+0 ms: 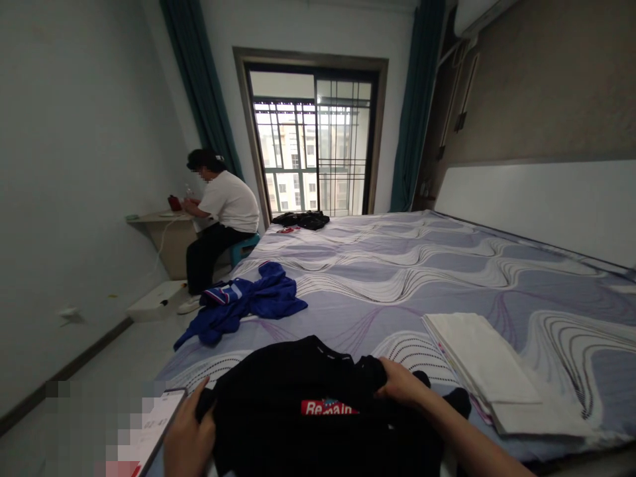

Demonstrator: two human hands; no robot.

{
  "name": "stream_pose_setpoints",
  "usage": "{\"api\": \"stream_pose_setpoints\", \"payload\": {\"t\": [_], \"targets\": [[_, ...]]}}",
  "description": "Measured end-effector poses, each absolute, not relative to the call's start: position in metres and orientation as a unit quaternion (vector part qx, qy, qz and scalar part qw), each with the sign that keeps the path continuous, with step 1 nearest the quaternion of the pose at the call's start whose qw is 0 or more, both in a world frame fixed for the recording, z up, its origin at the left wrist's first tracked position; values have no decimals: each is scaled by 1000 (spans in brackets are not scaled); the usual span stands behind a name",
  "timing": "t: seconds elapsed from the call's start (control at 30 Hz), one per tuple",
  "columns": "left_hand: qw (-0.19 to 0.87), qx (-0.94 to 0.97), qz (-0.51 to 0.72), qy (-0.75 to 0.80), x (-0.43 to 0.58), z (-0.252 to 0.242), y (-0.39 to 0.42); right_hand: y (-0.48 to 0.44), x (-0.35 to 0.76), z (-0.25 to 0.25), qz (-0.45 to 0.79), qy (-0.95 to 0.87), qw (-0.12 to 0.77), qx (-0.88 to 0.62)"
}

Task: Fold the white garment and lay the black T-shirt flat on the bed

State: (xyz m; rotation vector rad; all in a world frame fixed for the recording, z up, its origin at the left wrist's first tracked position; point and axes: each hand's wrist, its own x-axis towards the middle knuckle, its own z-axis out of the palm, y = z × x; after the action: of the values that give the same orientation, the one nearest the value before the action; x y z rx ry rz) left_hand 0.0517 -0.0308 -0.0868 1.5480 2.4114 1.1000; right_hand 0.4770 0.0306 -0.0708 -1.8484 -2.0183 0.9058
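Observation:
A black T-shirt (278,397) with a red "Remain" print lies spread on the near edge of the bed, its neckline pointing away from me. My left hand (191,430) is closed on the shirt's left shoulder or sleeve. On the other side, my right hand (397,383) grips the fabric by the right shoulder, and my forearm crosses the shirt's right part. Beside my left hand is a phone (158,424) with a lit screen, partly blurred out. The shirt's lower end runs out of the picture.
A crumpled blue garment (263,295) lies on the bed (368,285) beyond the shirt. To the right rests a folded white cloth (481,358). Dark clothes (303,219) sit at the far corner. A person (228,205) sits at a small desk (171,238) on the left.

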Motion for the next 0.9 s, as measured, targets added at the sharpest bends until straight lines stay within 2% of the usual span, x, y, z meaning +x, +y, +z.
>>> {"api": "stream_pose_setpoints", "payload": {"t": [0.13,0.27,0.37,0.43,0.5,0.57,0.7,0.83,0.9], "targets": [[-30,498,346,795,39,-72,-38,11,482,-30,363,-695,117,-609],[-46,493,285,821,26,-61,-43,-15,515,46,294,-721,299,-552],[-33,512,174,841,28,-60,-41,-24,530,75,269,-719,379,-517],[-76,525,120,839,40,-62,-34,-21,530,67,245,-714,400,-519],[-143,550,113,815,57,-66,-26,-13,525,45,212,-708,413,-532],[-157,603,118,773,74,-72,-18,-3,521,17,187,-691,429,-552],[-47,705,81,703,92,-83,-10,12,524,-29,207,-629,421,-620],[19,700,38,713,93,-80,-17,9,527,-60,275,-633,300,-659],[62,703,33,708,93,-76,-22,-6,521,-72,300,-646,271,-648]]}}
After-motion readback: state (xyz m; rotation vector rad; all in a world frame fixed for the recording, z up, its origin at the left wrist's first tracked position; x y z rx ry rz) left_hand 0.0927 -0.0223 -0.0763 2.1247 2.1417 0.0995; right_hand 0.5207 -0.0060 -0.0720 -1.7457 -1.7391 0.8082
